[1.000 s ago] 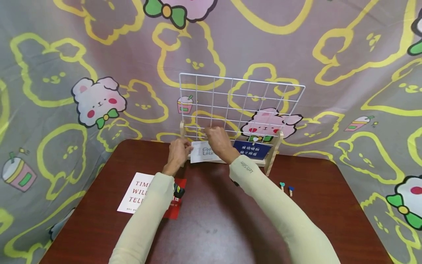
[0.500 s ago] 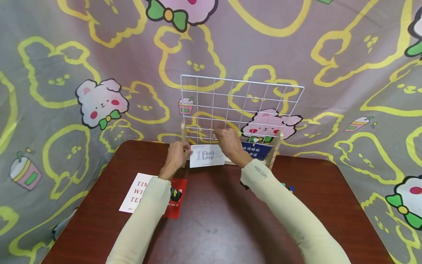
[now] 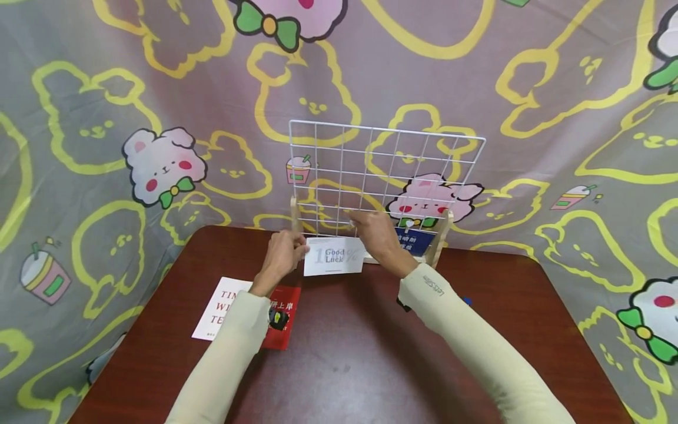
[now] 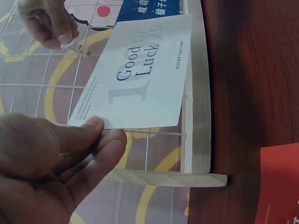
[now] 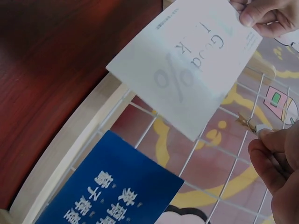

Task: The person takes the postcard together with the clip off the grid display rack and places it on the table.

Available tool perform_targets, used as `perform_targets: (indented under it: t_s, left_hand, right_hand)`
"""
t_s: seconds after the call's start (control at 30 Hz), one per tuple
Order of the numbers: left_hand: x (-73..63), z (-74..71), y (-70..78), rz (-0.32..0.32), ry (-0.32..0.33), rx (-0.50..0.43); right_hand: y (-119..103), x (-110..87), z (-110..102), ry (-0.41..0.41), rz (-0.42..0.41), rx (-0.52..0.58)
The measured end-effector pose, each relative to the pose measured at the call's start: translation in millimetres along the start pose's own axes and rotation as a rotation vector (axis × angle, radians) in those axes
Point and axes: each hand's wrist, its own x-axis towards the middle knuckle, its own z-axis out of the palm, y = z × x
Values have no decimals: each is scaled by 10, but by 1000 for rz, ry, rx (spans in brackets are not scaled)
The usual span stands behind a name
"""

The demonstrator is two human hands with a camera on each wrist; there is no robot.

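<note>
My left hand [image 3: 283,254] pinches a corner of a white "Good Luck" card [image 3: 333,268], thumb in front, as the left wrist view shows. The card hangs tilted before the lower part of a white wire grid [image 3: 372,129]. Between thumb and fingertips, my right hand [image 3: 380,238] holds a small wooden clothespin [image 4: 79,48] with a white top. That clothespin is close to the card's upper edge but apart from it. A blue card [image 5: 140,172] with white lettering sits on the grid to the right, partly hidden by my right hand in the head view.
The grid stands in a wooden base with side posts [image 3: 442,238] at the table's back. On the table [image 3: 339,365] at left lie a white card [image 3: 222,294] with red lettering and a red card [image 3: 278,338], both partly under my left arm. A blue-topped clothespin [image 3: 467,301] shows beside my right sleeve.
The white card has come down and away from the grid, so its lettering now shows fully. My right hand has shifted right and slightly down, holding the clothespin. My left hand keeps its pinch.
</note>
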Motion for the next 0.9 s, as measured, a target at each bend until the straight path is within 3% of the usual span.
perform_targets:
  t_s: [0.17, 0.5, 0.9]
  left_hand:
    - [-36, -5, 14, -15, -33, -13]
    - [-110, -8, -4, -57, -84, -41]
    - [-188, 25, -76, -50, -125, -54]
  right_hand:
    - [75, -101, -68, 37, -3, 27]
    - [233, -347, -205, -5, 55, 53]
    - [447, -676, -381, -1, 99, -1]
